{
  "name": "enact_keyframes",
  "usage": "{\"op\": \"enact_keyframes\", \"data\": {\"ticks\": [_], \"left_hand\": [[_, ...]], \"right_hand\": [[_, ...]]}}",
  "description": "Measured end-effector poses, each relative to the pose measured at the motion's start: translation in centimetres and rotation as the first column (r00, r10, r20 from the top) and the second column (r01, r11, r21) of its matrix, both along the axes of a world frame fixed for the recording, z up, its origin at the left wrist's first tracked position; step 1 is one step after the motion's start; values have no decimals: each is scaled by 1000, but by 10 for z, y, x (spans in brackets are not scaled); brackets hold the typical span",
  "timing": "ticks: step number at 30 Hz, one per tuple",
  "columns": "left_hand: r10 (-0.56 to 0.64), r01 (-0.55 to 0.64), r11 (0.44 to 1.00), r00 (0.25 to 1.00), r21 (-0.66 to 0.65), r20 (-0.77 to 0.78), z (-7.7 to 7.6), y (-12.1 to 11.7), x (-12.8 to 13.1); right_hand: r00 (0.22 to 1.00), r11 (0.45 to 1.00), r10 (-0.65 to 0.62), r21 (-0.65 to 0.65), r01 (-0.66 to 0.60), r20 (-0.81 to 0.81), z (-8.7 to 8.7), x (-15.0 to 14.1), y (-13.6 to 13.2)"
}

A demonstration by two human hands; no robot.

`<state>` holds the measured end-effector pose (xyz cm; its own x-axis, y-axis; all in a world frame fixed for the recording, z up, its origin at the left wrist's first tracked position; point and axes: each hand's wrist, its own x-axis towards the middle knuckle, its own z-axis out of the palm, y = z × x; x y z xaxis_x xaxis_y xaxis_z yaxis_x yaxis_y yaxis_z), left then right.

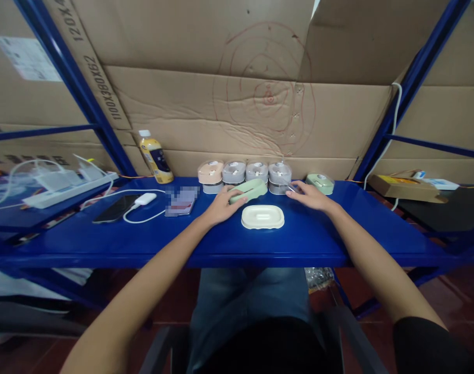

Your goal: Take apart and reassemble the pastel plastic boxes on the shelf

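Observation:
My left hand (225,204) grips the near left end of a pale green oval piece with a wavy edge (256,190), thumb and fingers closed on it. The piece is tilted in front of the row of lidded containers. Below it, a cream oval dish (262,216) with a raised middle lies on the blue table. At the right end of the row, my right hand (310,197) is beside a grey container with a clear lid (279,174). Its fingers pinch a thin, shiny thing too small to make out. Behind this hand stands a green container with a clear lid (320,183).
Stacked containers in peach (211,171) and grey (234,172) line the back against cardboard. On the left are a yellow drink bottle (156,158), a black phone (115,209), a white charger with cable (145,199) and a power strip (71,189). Blue posts frame both sides.

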<state>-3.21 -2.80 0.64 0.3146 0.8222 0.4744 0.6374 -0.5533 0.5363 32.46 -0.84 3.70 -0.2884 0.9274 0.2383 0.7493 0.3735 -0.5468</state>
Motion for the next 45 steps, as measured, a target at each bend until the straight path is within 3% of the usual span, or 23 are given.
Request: {"op": "enact_keyframes", "data": {"ticks": [2, 4, 9, 12, 16, 21, 26, 30, 35, 39, 45], "left_hand": [[42, -43, 999, 999, -5, -17, 0, 4, -6], [9, -9, 1000, 999, 15, -44, 2, 1, -7], [-254, 257, 966, 955, -1, -150, 7, -25, 14], [-333, 332, 942, 924, -40, -186, 6, -36, 25], [-311, 312, 950, 943, -9, -119, 1, -34, 31], [-264, 268, 961, 963, -75, 55, -7, -26, 34], [-249, 284, 936, 952, -209, 177, -14, -22, 35], [-247, 284, 922, 955, -262, 162, -12, -22, 33], [-209, 225, 948, 974, -225, 93, -9, -22, 30], [-232, 243, 951, 970, -193, 79, -10, -19, 29], [-263, 261, 955, 965, -141, 2, -14, -15, 26]], "right_hand": [[1000, 1000, 0, -6, 0, 7, 0, 1, 0], [1000, 1000, 18, -10, -18, -7, 0, 1, 0], [997, 998, 33, 52, -30, -64, 3, -5, -5], [994, 985, 91, 154, -80, -66, 3, -12, -12], [957, 917, 290, 291, -272, -21, 5, -30, -27], [885, 844, 453, 270, -464, 107, 5, -59, -41], [898, 875, 413, 206, -438, 153, -5, -71, -38], [908, 910, 357, 139, -391, 221, -10, -71, -36], [907, 934, 265, 147, -326, 328, -9, -76, -46], [897, 963, 153, 141, -229, 415, -3, -83, -58], [874, 954, 197, 119, -275, 444, 0, -66, -72]]}}
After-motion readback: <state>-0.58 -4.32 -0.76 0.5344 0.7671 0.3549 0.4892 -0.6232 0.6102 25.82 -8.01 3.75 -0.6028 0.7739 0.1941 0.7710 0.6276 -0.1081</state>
